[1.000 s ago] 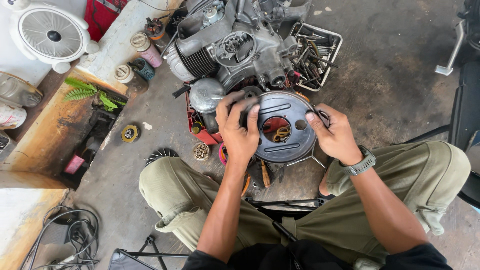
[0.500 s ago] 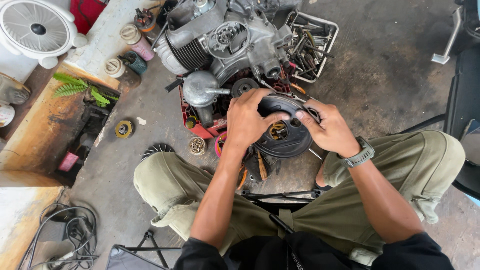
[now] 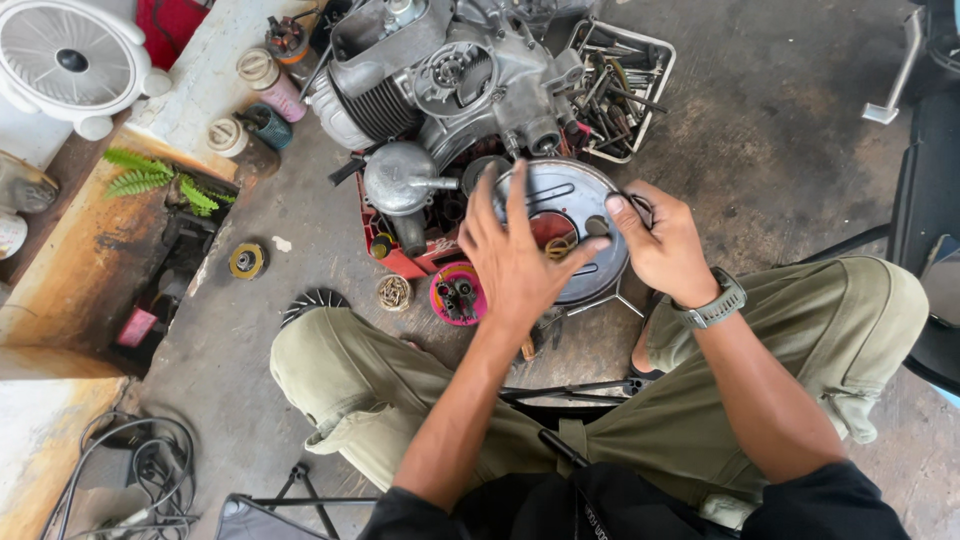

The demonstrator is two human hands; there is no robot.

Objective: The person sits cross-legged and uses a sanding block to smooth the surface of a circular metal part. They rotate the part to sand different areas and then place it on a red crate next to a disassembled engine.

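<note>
Round metal cover (image 3: 575,215) held just in front of the engine (image 3: 450,80). Left hand (image 3: 515,265) spread open, flat against cover; right hand (image 3: 665,245) pinching its right rim.

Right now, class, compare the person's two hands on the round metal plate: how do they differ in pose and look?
The left hand lies over the round metal plate with fingers spread wide; the right hand curls at the plate's right edge, fingertip on the rim. The right wrist wears a grey watch; the left wrist is bare. The left hand covers the plate's middle; the right hand sits at its side. Both are bare and touch the same plate.
</note>
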